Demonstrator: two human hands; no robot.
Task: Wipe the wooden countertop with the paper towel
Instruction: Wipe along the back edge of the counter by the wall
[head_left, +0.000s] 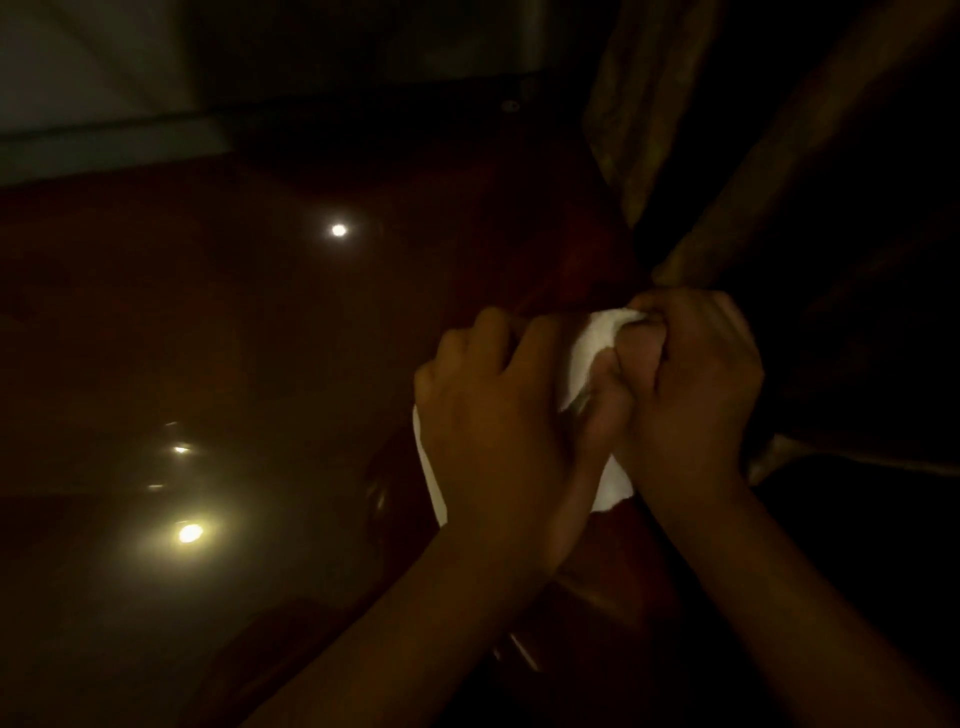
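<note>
The scene is dim. A white paper towel is bunched between both hands, right of centre, over the dark glossy wooden countertop. My left hand is closed over its left part, and white edges show below that hand. My right hand grips its upper right corner with curled fingers. Much of the towel is hidden under the hands. I cannot tell whether it touches the countertop.
Ceiling lights reflect as bright spots on the countertop's left half. A pale wall runs along the far left. Draped brownish fabric hangs at the upper right, just beyond my right hand. The far right is very dark.
</note>
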